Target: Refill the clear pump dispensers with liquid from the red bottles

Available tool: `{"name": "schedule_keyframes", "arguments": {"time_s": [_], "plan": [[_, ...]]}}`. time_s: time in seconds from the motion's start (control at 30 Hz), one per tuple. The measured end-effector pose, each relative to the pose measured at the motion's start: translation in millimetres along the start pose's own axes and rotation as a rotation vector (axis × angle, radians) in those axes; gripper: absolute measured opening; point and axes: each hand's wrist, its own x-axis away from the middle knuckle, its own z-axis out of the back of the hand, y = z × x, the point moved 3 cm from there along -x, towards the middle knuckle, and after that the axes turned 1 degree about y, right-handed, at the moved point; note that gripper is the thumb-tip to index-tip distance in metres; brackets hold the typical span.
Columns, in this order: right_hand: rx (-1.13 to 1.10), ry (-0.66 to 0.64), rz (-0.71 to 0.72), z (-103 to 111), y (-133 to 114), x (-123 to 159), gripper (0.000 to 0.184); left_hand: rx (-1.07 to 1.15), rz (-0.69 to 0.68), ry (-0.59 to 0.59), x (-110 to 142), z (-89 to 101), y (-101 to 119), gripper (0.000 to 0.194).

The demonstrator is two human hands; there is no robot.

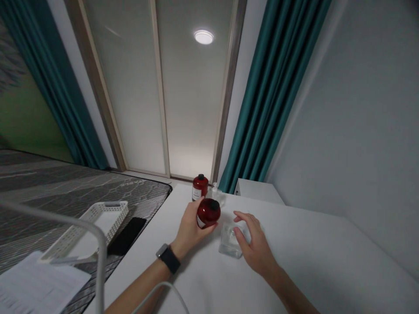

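Note:
My left hand is wrapped round a dark red bottle with a black cap, tilted so the cap points toward the right. Over the white table, my right hand hovers with thumb and fingers apart, and nothing shows between them. Just beside its thumb lies a clear container, partly covered by that hand; its exact kind is hard to make out. Behind the held bottle stands a second red bottle with a white label and black cap. A clear pump-topped container is next to it, partly hidden.
A white table lies under both hands. On the bed to the left are a white basket, a black flat object and printed papers. A white bent tube crosses the lower left. A white cabinet stands behind.

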Motion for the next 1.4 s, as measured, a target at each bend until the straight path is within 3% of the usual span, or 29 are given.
{"name": "schedule_keyframes", "arguments": {"time_s": [0.13, 0.33, 0.5, 0.97, 1.2, 1.4], "plan": [[0.033, -0.041, 0.058, -0.6, -26.3, -27.6, 0.037, -0.066, -0.087, -0.023, 1.6, -2.1, 0.9, 0.073], [0.190, -0.139, 0.039, -10.7, -40.1, -55.2, 0.012, -0.143, -0.176, -0.019, 3.2, 0.3, 1.2, 0.072], [0.237, -0.176, 0.054, -14.7, -39.9, -51.7, 0.010, -0.228, -0.251, -0.058, 3.5, 0.9, 5.1, 0.073], [0.138, -0.409, -0.002, -5.2, -38.8, -54.9, 0.009, -0.215, -0.257, -0.119, 1.1, 2.9, 9.7, 0.072], [0.201, -0.417, 0.222, -1.6, -38.7, -54.8, 0.009, -0.151, -0.250, -0.178, 1.5, 1.8, 8.5, 0.074], [0.026, -0.432, 0.272, 12.3, -49.9, -52.8, 0.031, -0.184, -0.236, -0.139, 0.3, 2.5, 9.0, 0.071]]}}
